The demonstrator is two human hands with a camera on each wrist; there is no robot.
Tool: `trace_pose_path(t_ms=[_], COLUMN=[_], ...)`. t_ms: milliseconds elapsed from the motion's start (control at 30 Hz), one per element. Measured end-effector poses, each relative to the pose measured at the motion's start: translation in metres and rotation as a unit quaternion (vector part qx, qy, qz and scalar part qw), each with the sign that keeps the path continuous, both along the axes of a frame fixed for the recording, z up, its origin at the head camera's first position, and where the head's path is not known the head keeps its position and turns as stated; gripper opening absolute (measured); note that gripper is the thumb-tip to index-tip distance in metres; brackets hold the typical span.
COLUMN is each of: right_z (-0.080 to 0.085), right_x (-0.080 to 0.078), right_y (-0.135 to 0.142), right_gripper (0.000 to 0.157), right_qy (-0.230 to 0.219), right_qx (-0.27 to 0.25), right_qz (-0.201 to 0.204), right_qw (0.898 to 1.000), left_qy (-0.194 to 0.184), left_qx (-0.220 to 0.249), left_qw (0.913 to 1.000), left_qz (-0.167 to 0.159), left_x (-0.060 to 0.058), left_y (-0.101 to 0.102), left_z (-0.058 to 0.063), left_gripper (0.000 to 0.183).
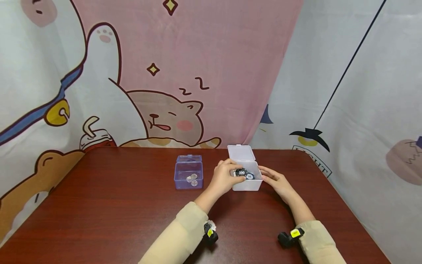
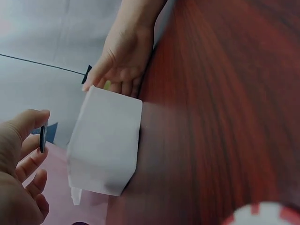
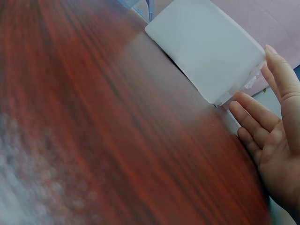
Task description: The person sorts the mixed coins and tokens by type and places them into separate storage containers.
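Observation:
My left hand [image 1: 225,176] pinches a black poker chip [image 1: 241,172] marked 100 between thumb and fingers, above the opening of a white plastic box [image 1: 246,186]. In the left wrist view the same chip [image 2: 43,137] appears edge-on. Another chip [image 1: 250,176], dark with a pale centre, shows inside the box. The box's lid [image 1: 241,153] stands tipped back. My right hand [image 1: 276,183] lies against the box's right side, its fingers extended; in the right wrist view the thumb [image 3: 282,75] is at the box's upper corner.
To the left stands a translucent blue box [image 1: 188,184] with its lid raised, holding several silver coins [image 1: 193,176]. A red-and-white chip [image 2: 262,215] lies on the brown table [image 1: 108,205] under the left wrist. A printed curtain [image 1: 230,73] hangs behind.

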State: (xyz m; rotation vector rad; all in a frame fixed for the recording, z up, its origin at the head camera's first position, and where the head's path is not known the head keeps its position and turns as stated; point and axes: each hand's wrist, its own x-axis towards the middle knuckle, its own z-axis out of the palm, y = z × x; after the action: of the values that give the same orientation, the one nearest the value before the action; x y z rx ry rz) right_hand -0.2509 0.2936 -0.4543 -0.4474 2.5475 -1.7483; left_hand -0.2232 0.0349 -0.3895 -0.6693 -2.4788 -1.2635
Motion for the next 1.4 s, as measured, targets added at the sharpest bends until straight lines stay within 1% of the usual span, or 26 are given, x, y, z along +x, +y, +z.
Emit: trace_pose_path(t_ms=[100, 300, 433, 600, 733, 933, 1267, 1400], right_z=[0.001, 0.001, 0.001, 0.0, 0.0, 0.002, 0.001, 0.0], right_x=[0.001, 0.001, 0.001, -0.001, -0.001, 0.0, -0.001, -0.001], right_y=[-0.001, -0.002, -0.002, -0.001, -0.001, -0.001, 0.0, 0.0], right_gripper=[0.052, 0.053, 0.052, 0.05, 0.05, 0.05, 0.05, 0.05], right_qy=[-0.007, -0.011, -0.015, -0.011, -0.006, -0.009, -0.007, -0.011], right_qx=[-0.005, -0.01, -0.014, -0.012, -0.012, -0.017, -0.014, -0.01], right_qz=[-0.002, -0.002, -0.004, -0.004, 0.001, 0.0, 0.002, 0.001], right_qw=[1.0, 1.0, 1.0, 1.0, 1.0, 1.0, 1.0, 1.0], left_qy=[-0.008, 0.0, 0.0, 0.0, -0.003, -0.021, -0.056, -0.063], left_qx=[-0.004, -0.022, -0.035, -0.057, -0.07, -0.076, -0.064, -0.059], left_qw=[0.9998, 0.9986, 0.9976, 0.9958, 0.9944, 0.9927, 0.9902, 0.9894], left_qz=[0.016, 0.047, 0.06, 0.071, 0.08, 0.091, 0.11, 0.117], left_x=[-0.004, -0.014, -0.018, -0.021, -0.023, -0.025, -0.022, -0.02], left_y=[0.004, 0.009, 0.013, 0.018, 0.021, 0.024, 0.027, 0.027], left_z=[-0.002, -0.007, -0.012, -0.014, -0.015, -0.017, -0.018, -0.018], left_gripper=[0.041, 0.041, 0.041, 0.04, 0.04, 0.04, 0.037, 0.037])
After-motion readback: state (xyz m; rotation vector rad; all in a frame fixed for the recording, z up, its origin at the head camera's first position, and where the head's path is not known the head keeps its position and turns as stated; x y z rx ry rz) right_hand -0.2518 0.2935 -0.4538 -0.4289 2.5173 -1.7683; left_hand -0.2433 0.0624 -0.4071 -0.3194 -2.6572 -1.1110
